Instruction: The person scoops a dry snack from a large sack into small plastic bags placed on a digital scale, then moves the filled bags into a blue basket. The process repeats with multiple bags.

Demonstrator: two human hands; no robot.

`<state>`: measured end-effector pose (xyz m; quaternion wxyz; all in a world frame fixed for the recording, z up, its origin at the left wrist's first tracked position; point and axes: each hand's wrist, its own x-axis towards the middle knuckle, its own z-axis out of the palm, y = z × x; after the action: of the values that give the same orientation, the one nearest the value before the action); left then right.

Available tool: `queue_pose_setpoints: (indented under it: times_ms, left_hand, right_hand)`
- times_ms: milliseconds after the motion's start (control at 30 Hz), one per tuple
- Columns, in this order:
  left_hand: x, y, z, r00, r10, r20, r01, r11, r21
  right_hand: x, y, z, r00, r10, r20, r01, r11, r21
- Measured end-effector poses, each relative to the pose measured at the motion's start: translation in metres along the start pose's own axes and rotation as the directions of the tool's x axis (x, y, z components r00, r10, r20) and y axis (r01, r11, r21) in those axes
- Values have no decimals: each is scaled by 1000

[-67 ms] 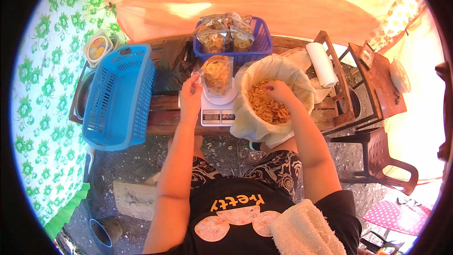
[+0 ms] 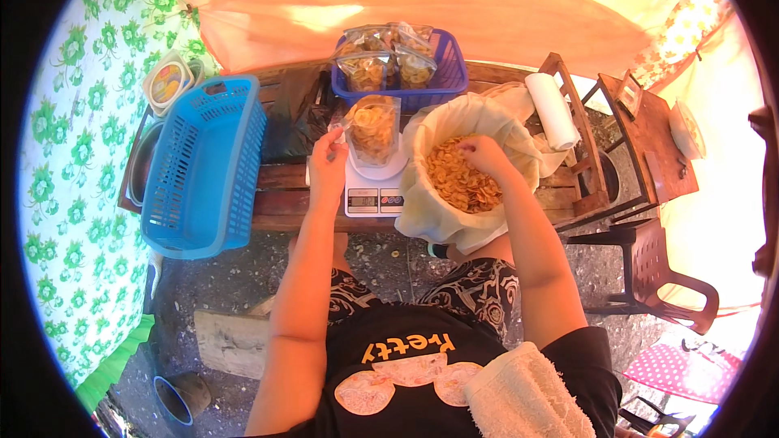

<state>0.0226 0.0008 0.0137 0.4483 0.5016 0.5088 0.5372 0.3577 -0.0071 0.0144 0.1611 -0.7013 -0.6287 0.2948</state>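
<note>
A clear stand-up pouch of chips (image 2: 373,136) stands upright on the white kitchen scale (image 2: 362,204), whose display is lit. At the pouch's upper left edge, my left hand (image 2: 328,154) pinches its side between thumb and fingers. To the right, a cloth-lined tub (image 2: 422,203) holds a heap of thin golden-brown chips (image 2: 464,182). My right hand (image 2: 485,156) is over the heap's far side, fingers bent down and closed on chips; its fingertips are partly hidden.
Behind the scale a dark blue basket (image 2: 450,96) holds several filled pouches (image 2: 363,71). A large light-blue basket (image 2: 203,170) stands left on the wooden bench (image 2: 280,199). A white paper roll (image 2: 553,111) lies right of the tub. A brown plastic chair (image 2: 649,268) stands at right.
My right hand has shifted very slightly to the right over the chips. The left hand and pouch stay in place.
</note>
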Motion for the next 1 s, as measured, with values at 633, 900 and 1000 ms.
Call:
queue_pose_setpoints:
  times_ms: [633,900,1000]
  left_hand:
    - [-7,6,-1,1000,-8,-10,9,1000,24]
    - [-10,4,-6,999,9,-31,-8,999,47]
    - [-9,1,-5,999,-5,-34,6,999,45]
  right_hand:
    - [-4,-15,25,996,-68,60,85,931,-355]
    - [10,10,22,990,-104,-94,47,876,-480]
    - [10,12,26,993,-87,-85,31,858,-513]
